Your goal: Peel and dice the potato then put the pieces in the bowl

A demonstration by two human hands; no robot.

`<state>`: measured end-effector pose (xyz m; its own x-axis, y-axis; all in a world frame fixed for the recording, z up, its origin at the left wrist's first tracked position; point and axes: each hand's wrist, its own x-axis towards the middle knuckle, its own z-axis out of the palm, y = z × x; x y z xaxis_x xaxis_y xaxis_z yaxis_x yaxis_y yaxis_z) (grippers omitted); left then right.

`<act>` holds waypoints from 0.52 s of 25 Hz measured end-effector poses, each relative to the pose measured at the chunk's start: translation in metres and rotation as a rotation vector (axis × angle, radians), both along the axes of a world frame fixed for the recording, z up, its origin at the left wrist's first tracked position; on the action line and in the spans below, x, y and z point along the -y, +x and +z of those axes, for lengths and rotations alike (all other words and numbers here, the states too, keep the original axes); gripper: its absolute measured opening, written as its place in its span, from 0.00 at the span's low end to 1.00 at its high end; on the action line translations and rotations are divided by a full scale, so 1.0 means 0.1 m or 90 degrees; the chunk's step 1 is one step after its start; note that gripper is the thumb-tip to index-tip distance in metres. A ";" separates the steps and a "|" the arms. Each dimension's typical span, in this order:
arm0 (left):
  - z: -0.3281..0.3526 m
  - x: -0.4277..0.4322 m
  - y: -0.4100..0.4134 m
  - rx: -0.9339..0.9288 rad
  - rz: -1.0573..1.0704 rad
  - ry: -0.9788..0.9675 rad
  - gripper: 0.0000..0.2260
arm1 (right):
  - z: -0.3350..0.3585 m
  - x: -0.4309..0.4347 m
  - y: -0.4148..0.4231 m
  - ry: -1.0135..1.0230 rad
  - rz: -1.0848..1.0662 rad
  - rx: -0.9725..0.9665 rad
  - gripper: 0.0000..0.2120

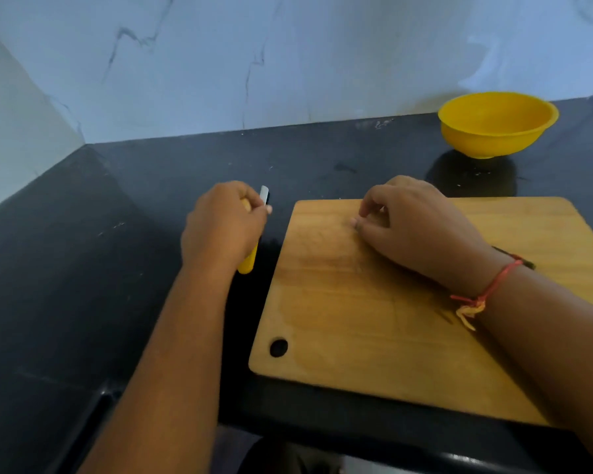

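- We see the left hand [220,227] wrapped around a yellow-handled tool [247,263]. The fingers are curled tight on the handle, and a pale blade tip pokes out past the knuckles.
- That hand and tool sit over the black counter [117,268], just beside the left edge of the wooden cutting board [356,319].
- The right hand [415,224] rests on the far part of the board with its fingers curled under and the tips touching the wood. We cannot tell whether it pinches anything.
- We cannot make out the potato; whatever lies under the right hand is hidden.
- The yellow bowl [493,142] stands upright on the counter behind the board's far right corner, near the marbled wall [288,63] and well apart from both hands.
- A red thread [483,295] circles the right wrist, and a small dark object [528,263] shows just past it on the board.
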<state>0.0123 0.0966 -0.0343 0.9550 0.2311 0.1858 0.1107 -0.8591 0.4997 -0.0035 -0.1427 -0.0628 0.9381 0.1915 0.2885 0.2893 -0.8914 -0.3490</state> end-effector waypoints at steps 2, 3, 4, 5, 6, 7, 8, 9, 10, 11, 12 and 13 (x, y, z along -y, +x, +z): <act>-0.03 -0.11 0.00 -0.123 0.023 0.087 0.12 | 0.03 -0.03 -0.01 -0.015 -0.009 -0.011 0.12; -0.03 -0.14 -0.02 -0.170 0.025 0.126 0.15 | 0.05 -0.06 -0.03 -0.024 -0.011 -0.026 0.11; -0.04 -0.17 -0.05 -0.192 0.026 0.155 0.18 | 0.09 -0.09 -0.06 -0.039 -0.014 -0.032 0.11; -0.03 -0.18 -0.06 -0.198 0.026 0.174 0.20 | 0.14 -0.11 -0.07 -0.059 -0.021 -0.039 0.11; -0.03 -0.16 -0.06 -0.202 0.024 0.184 0.19 | 0.18 -0.13 -0.08 -0.078 -0.027 -0.053 0.12; -0.01 -0.15 -0.08 -0.202 0.022 0.184 0.18 | 0.22 -0.15 -0.09 -0.102 -0.034 -0.070 0.12; 0.02 -0.13 -0.11 -0.198 0.016 0.177 0.17 | 0.27 -0.18 -0.13 -0.129 -0.043 -0.085 0.13; 0.04 -0.12 -0.14 -0.193 0.011 0.163 0.16 | 0.31 -0.21 -0.15 -0.149 -0.053 -0.100 0.14; 0.07 -0.13 -0.18 -0.178 0.007 0.140 0.15 | 0.35 -0.24 -0.18 -0.156 -0.065 -0.107 0.15; 0.10 -0.14 -0.20 -0.154 0.008 0.114 0.15 | 0.38 -0.25 -0.20 -0.142 -0.075 -0.111 0.16; 0.12 -0.16 -0.23 -0.122 0.011 0.088 0.14 | 0.40 -0.27 -0.23 -0.101 -0.083 -0.116 0.18; 0.14 -0.17 -0.26 -0.090 0.007 0.060 0.14 | 0.40 -0.30 -0.26 -0.029 -0.084 -0.126 0.19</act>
<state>-0.0140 0.1134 -0.0200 0.9707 0.2294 0.0714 0.1835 -0.8997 0.3961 -0.0294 -0.1132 -0.0228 0.9933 0.0719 0.0906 0.0991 -0.9331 -0.3457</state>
